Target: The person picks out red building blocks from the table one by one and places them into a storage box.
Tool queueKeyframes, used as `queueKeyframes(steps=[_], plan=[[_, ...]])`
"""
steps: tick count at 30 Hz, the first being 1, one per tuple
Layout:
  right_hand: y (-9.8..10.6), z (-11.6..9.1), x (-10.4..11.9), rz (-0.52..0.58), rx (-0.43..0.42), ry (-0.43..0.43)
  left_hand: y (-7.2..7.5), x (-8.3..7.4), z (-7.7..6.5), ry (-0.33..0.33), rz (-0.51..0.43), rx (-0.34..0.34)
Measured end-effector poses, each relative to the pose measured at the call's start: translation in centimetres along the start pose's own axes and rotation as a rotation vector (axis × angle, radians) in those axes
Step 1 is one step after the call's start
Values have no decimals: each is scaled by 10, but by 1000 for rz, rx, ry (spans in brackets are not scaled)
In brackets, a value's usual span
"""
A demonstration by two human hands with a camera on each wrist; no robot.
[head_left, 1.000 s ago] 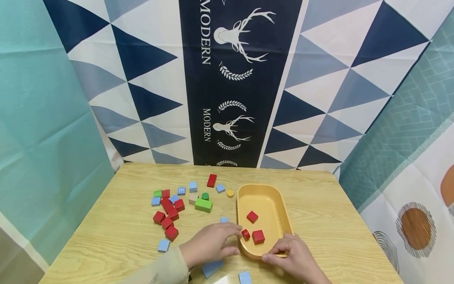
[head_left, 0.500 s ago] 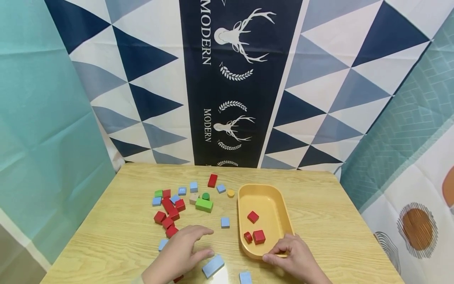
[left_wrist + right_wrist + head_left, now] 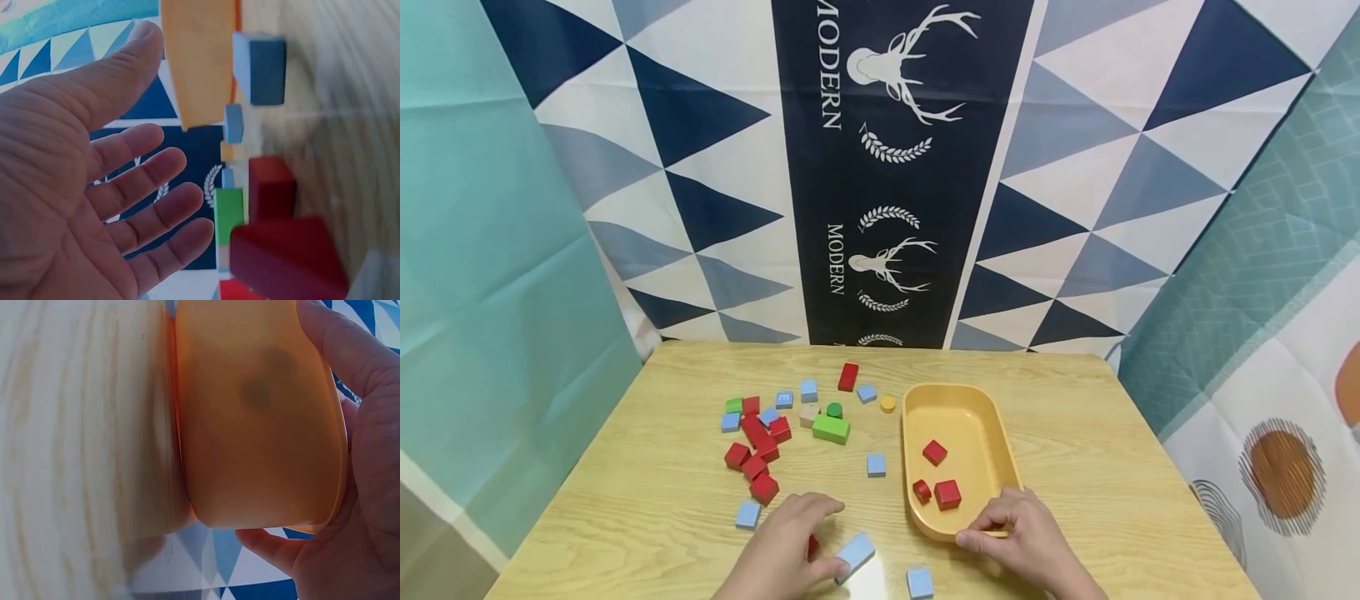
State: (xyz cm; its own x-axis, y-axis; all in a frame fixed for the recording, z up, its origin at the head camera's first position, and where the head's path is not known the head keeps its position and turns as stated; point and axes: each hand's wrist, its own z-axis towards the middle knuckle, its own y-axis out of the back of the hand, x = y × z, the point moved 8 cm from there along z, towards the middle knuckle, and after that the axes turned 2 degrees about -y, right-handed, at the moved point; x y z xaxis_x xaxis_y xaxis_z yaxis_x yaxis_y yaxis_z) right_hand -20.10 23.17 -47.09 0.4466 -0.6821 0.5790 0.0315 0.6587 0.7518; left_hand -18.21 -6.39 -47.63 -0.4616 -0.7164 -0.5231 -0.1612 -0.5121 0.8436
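In the head view my left hand (image 3: 790,542) hovers low at the front of the table, fingers spread and nothing held. Partly hidden beneath it lies a red block (image 3: 813,547), and a long blue block (image 3: 857,553) is right by the thumb. From the left wrist, two red blocks (image 3: 287,259) show beyond the fingertips. My right hand (image 3: 1026,537) pinches the near right rim of a yellow plastic tray (image 3: 973,408), thumb outside and fingers over the edge. Inside the tray are a red cube (image 3: 947,495), a red block (image 3: 934,452) and a small round red piece (image 3: 922,492).
Several red blocks (image 3: 755,467) cluster at the left. Behind them are a green block (image 3: 831,429), a green cylinder (image 3: 834,410), a yellow disc (image 3: 887,404) and small blue blocks (image 3: 808,390). Another blue block (image 3: 919,582) lies at the front edge. Patterned cloth (image 3: 880,167) hangs behind the table.
My left hand has left the tray's left rim, where the round red piece now lies inside, and moved left and toward the front. The right hand keeps its hold on the tray.
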Motion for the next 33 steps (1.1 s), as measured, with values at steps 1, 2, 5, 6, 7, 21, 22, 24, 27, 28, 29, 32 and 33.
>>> queueKeyframes(steps=[1, 2, 5, 6, 7, 21, 22, 24, 27, 28, 29, 32, 33], plan=[[0, 0, 0, -1, -2, 1, -3, -1, 1, -7, 14, 4], [0, 1, 0, -2, -5, 0, -6, -2, 2, -13, 29, 12], [1, 1, 1, -5, -13, 6, -16, -6, 5, -24, 60, 56], [1, 1, 1, -7, -16, 8, -20, -7, 6, -24, 73, 72], [1, 1, 1, -7, -18, 10, -23, -8, 7, -22, 85, 87], [1, 1, 1, -4, -17, 24, -36, -2, 9, 17, 172, 129], [1, 1, 1, -4, -18, 26, -37, -2, 10, 20, 170, 132], [1, 1, 1, -3, -20, 30, -38, -2, 10, 31, 164, 143], [1, 1, 1, -5, -14, 24, -38, -2, 10, 41, 160, 150], [0, 0, 1, -6, -11, 20, -38, -2, 10, 39, 161, 149], [0, 0, 0, -5, -8, 17, -38, -2, 10, 36, 162, 147], [0, 0, 0, -4, -3, 11, -37, -2, 10, 29, 155, 135], [0, 0, 0, -4, -3, 10, -37, -1, 10, 27, 150, 132]])
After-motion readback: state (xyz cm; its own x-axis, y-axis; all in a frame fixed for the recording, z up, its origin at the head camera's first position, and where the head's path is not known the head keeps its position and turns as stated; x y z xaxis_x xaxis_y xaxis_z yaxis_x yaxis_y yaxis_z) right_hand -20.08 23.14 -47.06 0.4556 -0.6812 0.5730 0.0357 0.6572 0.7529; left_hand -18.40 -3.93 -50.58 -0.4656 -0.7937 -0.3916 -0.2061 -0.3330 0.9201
